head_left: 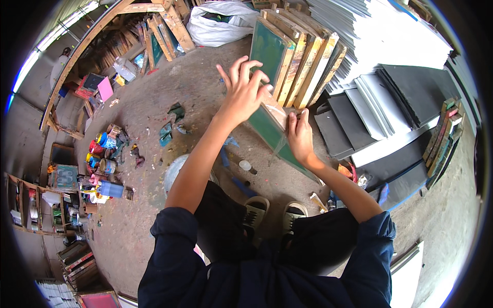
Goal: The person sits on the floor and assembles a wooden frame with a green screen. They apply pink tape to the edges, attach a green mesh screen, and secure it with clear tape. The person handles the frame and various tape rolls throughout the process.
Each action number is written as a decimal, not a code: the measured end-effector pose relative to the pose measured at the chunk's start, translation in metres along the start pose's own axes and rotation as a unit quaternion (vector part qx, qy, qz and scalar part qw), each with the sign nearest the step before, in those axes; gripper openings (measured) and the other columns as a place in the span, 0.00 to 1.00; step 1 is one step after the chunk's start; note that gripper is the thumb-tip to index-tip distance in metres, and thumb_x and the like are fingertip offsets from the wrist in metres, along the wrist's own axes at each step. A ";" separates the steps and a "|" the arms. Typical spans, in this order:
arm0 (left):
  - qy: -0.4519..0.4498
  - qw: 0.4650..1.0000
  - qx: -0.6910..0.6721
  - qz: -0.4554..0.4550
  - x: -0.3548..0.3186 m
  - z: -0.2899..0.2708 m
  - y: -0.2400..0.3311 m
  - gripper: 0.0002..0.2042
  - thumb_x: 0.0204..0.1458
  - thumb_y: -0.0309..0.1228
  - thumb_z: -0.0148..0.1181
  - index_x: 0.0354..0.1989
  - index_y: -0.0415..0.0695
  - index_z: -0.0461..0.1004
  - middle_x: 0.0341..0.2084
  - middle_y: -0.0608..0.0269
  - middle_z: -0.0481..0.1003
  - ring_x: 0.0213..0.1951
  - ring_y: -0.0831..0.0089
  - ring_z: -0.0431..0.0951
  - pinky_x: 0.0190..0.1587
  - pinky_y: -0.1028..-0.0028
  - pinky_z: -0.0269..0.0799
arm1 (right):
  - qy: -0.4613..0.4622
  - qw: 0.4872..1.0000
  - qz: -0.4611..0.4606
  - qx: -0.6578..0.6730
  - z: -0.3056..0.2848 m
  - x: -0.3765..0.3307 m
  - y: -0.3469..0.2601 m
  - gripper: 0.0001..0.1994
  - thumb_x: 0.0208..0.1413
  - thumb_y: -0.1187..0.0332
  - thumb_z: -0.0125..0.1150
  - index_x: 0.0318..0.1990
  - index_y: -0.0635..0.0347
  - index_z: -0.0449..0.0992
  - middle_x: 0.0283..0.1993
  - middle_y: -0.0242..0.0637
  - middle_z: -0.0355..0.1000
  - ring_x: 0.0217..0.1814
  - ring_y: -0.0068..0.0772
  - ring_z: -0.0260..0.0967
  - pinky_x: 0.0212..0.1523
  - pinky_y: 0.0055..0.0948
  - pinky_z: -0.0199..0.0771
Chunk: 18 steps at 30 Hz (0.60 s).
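Note:
A screen printing frame with a wooden edge and a green face stands tilted on the floor in front of me. My left hand is at its far upper end, fingers spread and bent, the thumb close to the wooden edge. I cannot make out anything held in it. Nearer me, my right hand grips the frame's wooden edge with thumb and fingers. A thin clear strip, like tape, hangs over the green face just beside that hand. The frame's lower edge reaches down to near my right shoe.
More wooden frames lean in a row just beyond. White sheets and black boards lie stacked at right. Paint cans and a blue container stand at left. Scraps and a round tub are on the floor.

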<state>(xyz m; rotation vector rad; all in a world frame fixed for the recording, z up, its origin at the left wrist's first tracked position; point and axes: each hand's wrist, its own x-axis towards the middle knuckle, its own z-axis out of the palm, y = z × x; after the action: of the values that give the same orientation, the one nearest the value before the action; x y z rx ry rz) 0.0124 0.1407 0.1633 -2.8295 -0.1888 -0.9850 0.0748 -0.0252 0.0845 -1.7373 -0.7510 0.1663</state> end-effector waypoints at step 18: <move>0.136 0.898 -0.341 -0.242 0.016 0.000 -0.007 0.21 0.43 0.30 0.67 0.43 0.38 0.65 0.35 0.57 0.75 0.38 0.72 0.75 0.44 0.74 0.69 | 0.033 0.998 -0.052 -0.027 -0.006 -0.005 0.010 0.14 0.62 0.62 0.42 0.41 0.68 0.58 0.29 0.60 0.66 0.32 0.65 0.65 0.31 0.49 0.63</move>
<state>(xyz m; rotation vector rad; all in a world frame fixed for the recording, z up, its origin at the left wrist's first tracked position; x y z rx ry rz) 0.0236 0.1483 0.1738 -3.2627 -0.6561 -1.8564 0.0779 -0.0339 0.0764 -1.7410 -0.8010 0.0167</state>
